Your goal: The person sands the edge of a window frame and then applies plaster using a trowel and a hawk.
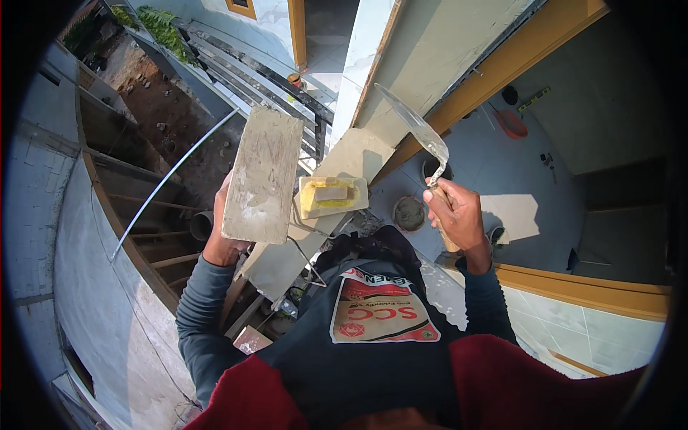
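Note:
My left hand (pixel 223 223) is closed at the edge and underside of a rectangular mortar board (pixel 263 175), its face smeared with dried grey mortar. Most of the fingers are hidden behind it. My right hand (pixel 460 215) is wrapped round the wooden handle of a trowel (pixel 419 130). The trowel's blade points up and to the left, close to the door frame, with grey residue on it. Between my hands, a yellow plastering float (pixel 334 196) lies handle up on a mortar-stained plank (pixel 276 266).
A bucket of grey mortar (pixel 410 213) stands on the tiled floor below, to the right. An orange-brown door frame (pixel 502 75) slants across the right side. Metal rails (pixel 247 75) and an open drop to bare soil (pixel 161 107) lie at the left. A red basin (pixel 510 125) sits farther inside.

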`<state>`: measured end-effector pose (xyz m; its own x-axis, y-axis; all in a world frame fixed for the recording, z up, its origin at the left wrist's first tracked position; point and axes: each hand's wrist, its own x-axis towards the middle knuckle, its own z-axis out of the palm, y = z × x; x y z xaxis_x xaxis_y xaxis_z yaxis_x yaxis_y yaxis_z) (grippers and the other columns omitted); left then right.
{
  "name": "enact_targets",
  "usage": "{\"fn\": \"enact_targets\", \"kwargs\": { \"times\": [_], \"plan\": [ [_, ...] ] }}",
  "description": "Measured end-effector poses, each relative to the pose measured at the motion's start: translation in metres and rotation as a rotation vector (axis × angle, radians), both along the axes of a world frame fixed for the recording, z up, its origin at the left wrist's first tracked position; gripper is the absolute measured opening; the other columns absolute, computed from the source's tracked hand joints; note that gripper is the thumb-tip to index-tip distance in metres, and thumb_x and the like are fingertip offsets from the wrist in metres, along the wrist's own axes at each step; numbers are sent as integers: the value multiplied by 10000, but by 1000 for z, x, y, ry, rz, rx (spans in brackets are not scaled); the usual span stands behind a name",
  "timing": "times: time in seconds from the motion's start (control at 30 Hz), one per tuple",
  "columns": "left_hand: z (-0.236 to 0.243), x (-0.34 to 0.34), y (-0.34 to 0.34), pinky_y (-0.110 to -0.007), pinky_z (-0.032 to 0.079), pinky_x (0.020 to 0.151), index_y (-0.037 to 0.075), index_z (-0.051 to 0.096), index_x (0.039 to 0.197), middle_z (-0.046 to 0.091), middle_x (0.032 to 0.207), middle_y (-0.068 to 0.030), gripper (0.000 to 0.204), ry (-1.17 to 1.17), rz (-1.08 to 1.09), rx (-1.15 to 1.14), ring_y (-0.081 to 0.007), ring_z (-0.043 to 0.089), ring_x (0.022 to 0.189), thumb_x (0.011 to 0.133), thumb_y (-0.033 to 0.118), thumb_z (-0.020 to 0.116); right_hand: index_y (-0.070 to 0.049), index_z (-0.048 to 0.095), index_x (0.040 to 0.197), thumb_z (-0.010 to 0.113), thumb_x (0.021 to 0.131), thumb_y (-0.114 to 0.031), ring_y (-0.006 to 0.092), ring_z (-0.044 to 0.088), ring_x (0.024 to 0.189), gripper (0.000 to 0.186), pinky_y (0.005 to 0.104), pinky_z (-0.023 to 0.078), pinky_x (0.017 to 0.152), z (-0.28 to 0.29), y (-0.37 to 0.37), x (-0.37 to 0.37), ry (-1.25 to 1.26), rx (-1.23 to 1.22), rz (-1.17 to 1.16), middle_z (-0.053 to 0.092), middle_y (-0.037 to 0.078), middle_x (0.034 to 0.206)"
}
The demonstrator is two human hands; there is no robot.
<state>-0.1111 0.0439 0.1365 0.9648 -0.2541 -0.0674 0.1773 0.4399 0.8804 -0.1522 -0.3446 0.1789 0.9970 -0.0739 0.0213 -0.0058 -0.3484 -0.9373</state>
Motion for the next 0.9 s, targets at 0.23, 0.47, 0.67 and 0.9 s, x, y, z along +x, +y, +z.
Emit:
{"fn": "enact_targets", "kwargs": {
  "times": [0.23, 0.47, 0.67, 0.9],
  "plan": [
    [-2, 2, 0, -351, 604, 838, 9, 476, 1396, 648, 1226, -127, 441, -81, 11, 217, -213, 698, 1022, 978, 107, 580, 19, 671, 946, 675, 941, -226, 89, 577, 516, 244, 267, 480, 473, -22, -5, 18, 114, -470, 188, 577, 42, 618],
    [-1, 1, -1, -342, 604, 833, 4, 487, 1385, 653, 1216, -122, 419, 70, 53, 49, -213, 701, 1015, 989, 119, 560, 46, 680, 1020, 680, 943, -220, 87, 575, 541, 276, 255, 470, 474, 46, 6, 18, 220, -331, 66, 603, 36, 673],
    [-5, -4, 9, -345, 611, 830, -5, 475, 1387, 656, 1216, -139, 408, -125, 8, 244, -227, 711, 1000, 1003, 125, 515, 49, 667, 918, 681, 942, -169, 43, 548, 539, 220, 237, 437, 461, 70, 7, 7, -88, -160, -65, 612, 37, 688],
    [-1, -2, 4, -353, 618, 791, -25, 530, 1340, 682, 1182, -147, 386, 77, 95, 28, -232, 723, 954, 970, 84, 539, 50, 607, 885, 696, 887, -160, 375, 542, 612, 228, 408, 460, 602, -4, -1, 4, -76, -512, 141, 582, 211, 729]
  ]
}}
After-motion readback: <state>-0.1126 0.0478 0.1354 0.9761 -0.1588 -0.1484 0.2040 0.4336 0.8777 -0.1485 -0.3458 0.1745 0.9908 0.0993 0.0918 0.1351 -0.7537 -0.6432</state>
